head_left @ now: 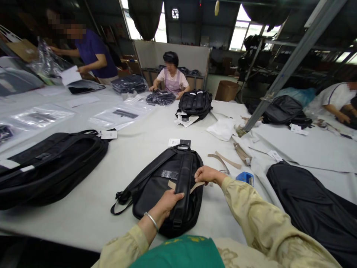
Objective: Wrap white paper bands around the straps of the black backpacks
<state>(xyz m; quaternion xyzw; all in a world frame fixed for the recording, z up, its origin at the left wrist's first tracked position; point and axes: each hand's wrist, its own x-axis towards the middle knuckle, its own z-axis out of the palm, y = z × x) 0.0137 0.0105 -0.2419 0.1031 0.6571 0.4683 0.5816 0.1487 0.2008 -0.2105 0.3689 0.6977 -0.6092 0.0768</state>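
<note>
A black backpack (150,197) lies on the table before me with its shoulder straps facing up. My left hand (167,203) grips the right-hand shoulder strap (184,178), its thumb resting on top. Between the fingers of my right hand (208,175) is the end of a tan paper strip (197,187). That strip passes under the strap, and its other end (171,184) shows on the left side. A small clear plastic piece (169,174) sits on the back panel. White and black hang tags (180,143) lie by the top handle.
Loose tan strips (228,160) and a blue tape dispenser (245,178) lie to the right. Other black backpacks rest at left (55,163), far middle (195,102) and right (312,204). A slanted metal post (279,82) rises at right. Several people work around the table.
</note>
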